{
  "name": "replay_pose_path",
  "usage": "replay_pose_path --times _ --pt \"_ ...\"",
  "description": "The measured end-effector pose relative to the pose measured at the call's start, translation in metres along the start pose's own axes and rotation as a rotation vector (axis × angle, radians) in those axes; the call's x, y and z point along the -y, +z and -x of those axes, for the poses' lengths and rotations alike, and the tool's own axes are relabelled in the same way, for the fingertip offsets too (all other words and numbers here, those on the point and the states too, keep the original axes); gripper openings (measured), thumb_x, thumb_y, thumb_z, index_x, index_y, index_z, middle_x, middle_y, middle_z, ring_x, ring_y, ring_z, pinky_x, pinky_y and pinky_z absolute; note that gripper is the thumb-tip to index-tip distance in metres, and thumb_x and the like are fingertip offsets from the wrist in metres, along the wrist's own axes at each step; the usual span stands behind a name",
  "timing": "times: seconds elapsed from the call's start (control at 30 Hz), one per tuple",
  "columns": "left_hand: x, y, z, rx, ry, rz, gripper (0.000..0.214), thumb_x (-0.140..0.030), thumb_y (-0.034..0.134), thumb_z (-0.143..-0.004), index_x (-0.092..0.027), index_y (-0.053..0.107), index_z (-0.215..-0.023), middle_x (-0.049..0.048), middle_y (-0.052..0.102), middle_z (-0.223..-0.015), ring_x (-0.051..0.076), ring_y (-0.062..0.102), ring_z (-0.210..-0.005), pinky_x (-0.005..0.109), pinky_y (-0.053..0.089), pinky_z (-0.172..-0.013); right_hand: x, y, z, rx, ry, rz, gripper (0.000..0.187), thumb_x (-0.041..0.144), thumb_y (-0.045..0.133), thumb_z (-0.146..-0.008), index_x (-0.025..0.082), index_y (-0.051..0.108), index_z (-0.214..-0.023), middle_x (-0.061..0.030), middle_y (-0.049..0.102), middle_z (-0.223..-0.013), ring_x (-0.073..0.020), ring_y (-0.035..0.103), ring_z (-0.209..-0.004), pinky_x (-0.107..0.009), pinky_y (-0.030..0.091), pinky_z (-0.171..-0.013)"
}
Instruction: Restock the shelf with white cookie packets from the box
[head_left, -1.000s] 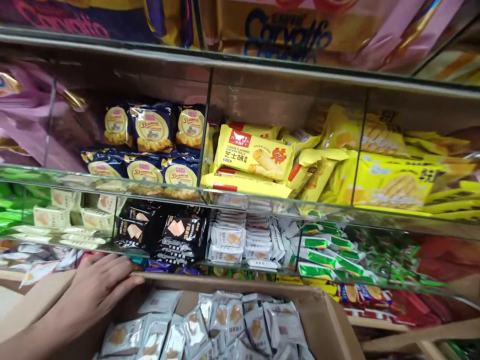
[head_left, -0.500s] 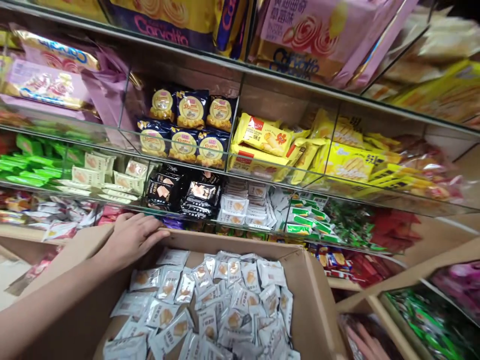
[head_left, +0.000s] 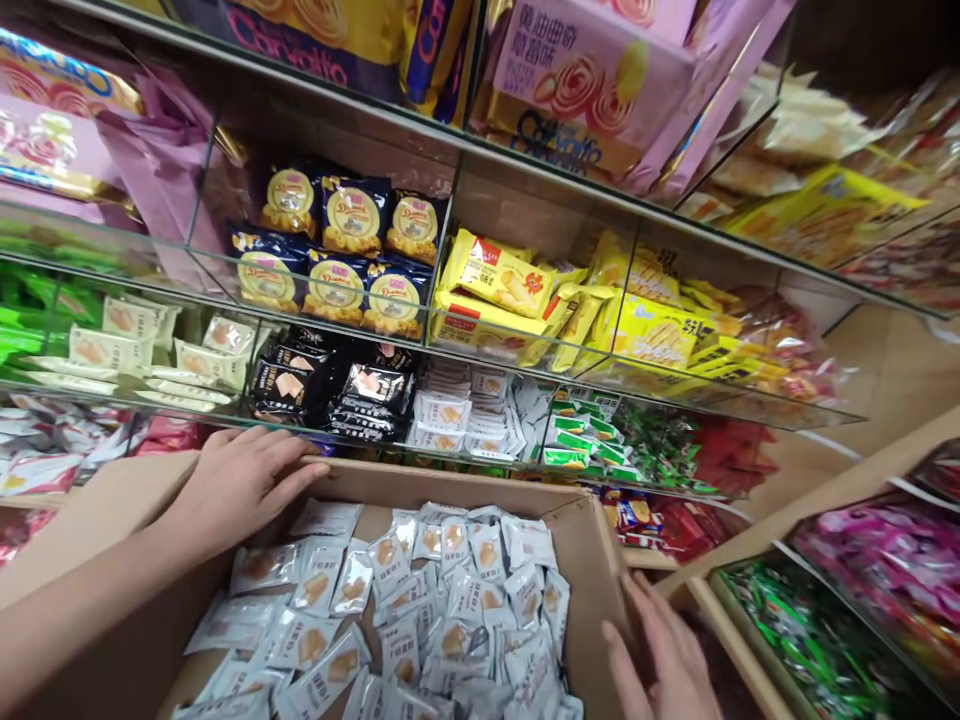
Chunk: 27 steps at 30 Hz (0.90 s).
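A brown cardboard box (head_left: 360,478) stands before me, holding many small silver-white wrapped snack packets (head_left: 457,600). My left hand (head_left: 232,485) is closed over the box's far left rim, its fingers lying along the top edge and the thumb towards the inside. At the right wall, my right hand (head_left: 664,650) is on the box edge, with the thumb on the inner side and the fingers along the outside; its lower part is cut off by the frame. Matching white packets (head_left: 465,412) sit in a shelf compartment beyond the box.
Glass-fronted shelves rise behind the box. They hold navy cookie packs (head_left: 330,285), yellow packs (head_left: 499,280), black packets (head_left: 367,390) and green-white packets (head_left: 589,435). At right, wooden-edged bins contain green-wrapped sweets (head_left: 795,630) and pink-wrapped sweets (head_left: 885,560).
My right hand has come from the bin area at lower right up to the box's right wall. The view has shifted rightward; my left hand stays on the box rim.
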<state>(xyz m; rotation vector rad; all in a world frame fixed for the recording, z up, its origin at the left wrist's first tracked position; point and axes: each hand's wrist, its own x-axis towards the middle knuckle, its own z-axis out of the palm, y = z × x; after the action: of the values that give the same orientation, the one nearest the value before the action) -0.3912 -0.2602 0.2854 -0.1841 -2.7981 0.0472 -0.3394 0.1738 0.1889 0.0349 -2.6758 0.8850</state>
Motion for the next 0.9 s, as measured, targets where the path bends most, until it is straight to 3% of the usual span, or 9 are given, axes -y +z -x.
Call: replay_pose_path --times 0.03,0.1,0.2,0.33,0.47,0.6,0.73,0.8,0.9 --pt "0.0 -0.002 -0.001 0.016 0.005 0.011 0.036 -0.049 0.039 -0.084 -0.02 0.06 -0.088 0.0046 0.065 -0.086 0.023 0.052 -0.086 0.034 0.029 -0.072 0.021 0.002 -0.014 -0.042 -0.12 0.087 0.046 0.046 0.047 -0.076 0.017 0.054 -0.112 -0.0141 0.051 -0.123 -0.0297 0.045 -0.115 -0.044 0.036 -0.095" --pt "-0.003 -0.005 -0.001 0.002 0.008 0.038 0.036 -0.047 0.04 -0.084 -0.019 0.059 -0.096 0.0058 0.065 -0.091 0.024 0.052 -0.088 0.036 0.031 -0.077 0.063 0.014 -0.043 0.097 -0.224 0.199 0.041 0.042 0.036 -0.085 0.015 0.055 -0.109 -0.016 0.057 -0.113 -0.0277 0.052 -0.106 -0.042 0.04 -0.091" --pt "-0.019 -0.01 0.004 -0.12 0.08 0.13 0.031 -0.04 0.043 -0.082 -0.021 0.058 -0.101 0.0062 0.063 -0.098 0.024 0.052 -0.093 0.041 0.029 -0.089 0.103 0.046 -0.079 0.408 -0.081 0.455 0.047 0.039 0.046 -0.082 0.004 0.053 -0.113 -0.0225 0.063 -0.099 -0.032 0.059 -0.094 -0.042 0.046 -0.077" --pt "-0.053 -0.01 0.024 -0.187 0.261 0.38 0.02 -0.027 0.044 -0.081 -0.029 0.06 -0.093 0.0008 0.064 -0.099 0.02 0.053 -0.098 0.041 0.019 -0.102 0.104 0.076 -0.101 0.627 -0.004 0.573 0.024 0.005 0.046 -0.075 0.004 0.063 -0.091 -0.0188 0.066 -0.093 -0.0278 0.062 -0.091 -0.032 0.047 -0.075" --pt "-0.068 -0.001 0.037 -0.038 0.247 0.666 0.019 -0.026 0.047 -0.079 -0.031 0.06 -0.092 0.0012 0.061 -0.106 0.019 0.052 -0.102 0.031 0.034 -0.095 0.101 0.053 -0.093 0.582 -0.072 0.534 0.038 -0.005 0.033 -0.072 0.007 0.062 -0.094 -0.0173 0.066 -0.091 -0.0242 0.062 -0.09 -0.03 0.045 -0.075" --pt "-0.079 0.014 0.029 0.337 -0.005 1.015 0.033 -0.036 0.052 -0.077 -0.028 0.052 -0.109 0.0048 0.056 -0.116 0.022 0.052 -0.104 0.031 0.042 -0.089 0.124 0.019 -0.075 0.625 -0.173 0.116 0.035 0.012 0.042 -0.077 0.017 0.055 -0.109 -0.0103 0.063 -0.103 -0.0222 0.057 -0.098 -0.031 0.042 -0.083" --pt "-0.102 0.024 0.021 0.68 -0.302 1.51 0.075 -0.046 0.062 -0.07 -0.025 0.027 -0.132 0.0062 0.058 -0.112 0.02 0.056 -0.095 0.031 0.046 -0.08 0.144 0.027 -0.066 0.741 -0.157 -0.439 0.033 0.029 0.051 -0.077 0.023 0.054 -0.11 -0.0037 0.058 -0.111 -0.0202 0.052 -0.103 -0.031 0.039 -0.088" --pt "-0.11 0.026 0.021 0.705 -0.454 1.701 0.077 -0.048 0.066 -0.065 -0.026 0.031 -0.13 0.0041 0.062 -0.103 0.019 0.058 -0.09 0.029 0.048 -0.074 0.146 0.042 -0.061 0.757 -0.069 -0.67 0.038 0.034 0.058 -0.073 0.021 0.054 -0.109 -0.0045 0.059 -0.11 -0.021 0.053 -0.101 -0.033 0.04 -0.087" --pt "-0.108 0.028 0.023 0.656 -0.641 1.811 0.061 -0.045 0.073 -0.057 -0.023 0.054 -0.111 0.0037 0.066 -0.092 0.019 0.061 -0.079 0.028 0.048 -0.064 0.143 0.064 -0.054 0.761 0.236 -1.031 0.043 0.047 0.059 -0.071 0.02 0.056 -0.104 -0.0054 0.063 -0.097 -0.0217 0.059 -0.086 -0.034 0.048 -0.071"
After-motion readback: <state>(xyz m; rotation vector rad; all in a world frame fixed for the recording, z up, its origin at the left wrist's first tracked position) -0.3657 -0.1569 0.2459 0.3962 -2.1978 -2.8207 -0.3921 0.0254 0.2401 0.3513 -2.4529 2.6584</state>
